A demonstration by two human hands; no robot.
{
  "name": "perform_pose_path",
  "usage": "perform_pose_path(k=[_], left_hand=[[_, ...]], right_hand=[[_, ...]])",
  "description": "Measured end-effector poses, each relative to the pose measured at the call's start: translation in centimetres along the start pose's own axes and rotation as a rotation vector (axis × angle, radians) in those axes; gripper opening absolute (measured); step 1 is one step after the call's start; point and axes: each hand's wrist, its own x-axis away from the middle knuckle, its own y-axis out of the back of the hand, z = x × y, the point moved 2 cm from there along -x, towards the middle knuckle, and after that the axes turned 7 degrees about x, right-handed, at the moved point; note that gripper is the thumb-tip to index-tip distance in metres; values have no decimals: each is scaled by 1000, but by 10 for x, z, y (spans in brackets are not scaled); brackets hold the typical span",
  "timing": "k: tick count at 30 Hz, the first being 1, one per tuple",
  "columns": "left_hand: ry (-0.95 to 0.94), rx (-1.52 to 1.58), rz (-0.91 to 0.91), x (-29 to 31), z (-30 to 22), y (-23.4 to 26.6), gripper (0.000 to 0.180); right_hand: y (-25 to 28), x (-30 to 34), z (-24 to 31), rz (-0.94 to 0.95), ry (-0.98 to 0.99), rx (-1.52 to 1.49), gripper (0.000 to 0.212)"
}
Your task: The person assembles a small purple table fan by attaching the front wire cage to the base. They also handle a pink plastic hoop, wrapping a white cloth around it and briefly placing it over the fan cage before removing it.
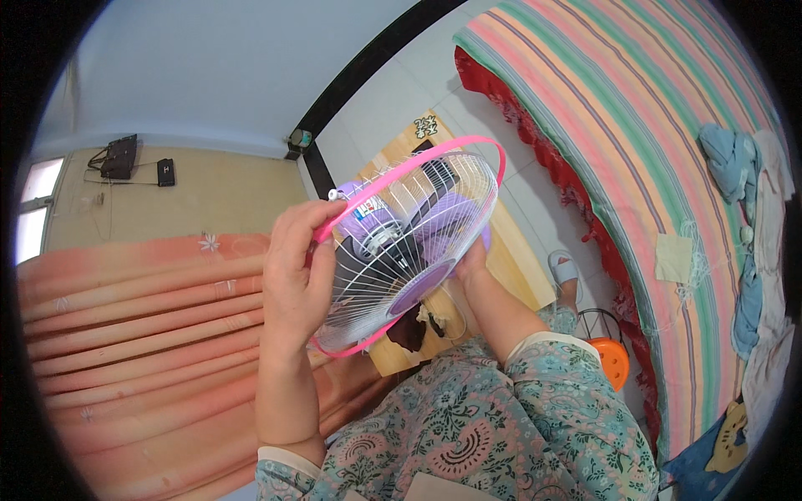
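Note:
An electric fan with a purple body [359,219] is in front of me, its round white wire grille [455,196] tilted. Around the grille's edge runs a pink ring [401,174], which stands away from the wires in places. My left hand [296,259] is closed on the ring at the left side, thumb toward me. On the opposite side my right hand [473,262] grips the grille's lower right edge; its fingers are mostly hidden behind the wires. Purple fan blades [443,219] show through the grille, and a purple disc [422,286] sits at its centre.
Under the fan is a light wooden table [520,265], with a dark brown cloth [407,331] near me. A striped bed [618,125] fills the right, and an orange stool [612,361] stands beside it. Orange curtains [167,334] hang at left; a dark bag [119,159] is beyond.

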Motion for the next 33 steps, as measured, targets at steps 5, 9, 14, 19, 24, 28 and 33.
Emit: perform_pose_path(k=[5, 9, 14, 19, 24, 28, 33], left_hand=[[89, 104, -15, 4, 5, 4, 30], [106, 197, 57, 1, 8, 12, 31], [108, 251, 68, 3, 13, 15, 29], [137, 275, 195, -5, 17, 25, 27], [46, 262, 260, -7, 21, 29, 28], [130, 248, 285, -11, 20, 41, 32], [155, 117, 276, -9, 14, 44, 41]], right_hand=[[-6, 4, 1, -18, 24, 19, 41], [9, -14, -5, 14, 21, -6, 41], [28, -28, -12, -46, -2, 37, 40], [19, -27, -10, 30, 45, -46, 37], [13, -21, -7, 34, 77, 15, 34], [8, -25, -8, 48, 108, 8, 33], [-7, -4, -6, 21, 73, 47, 40]])
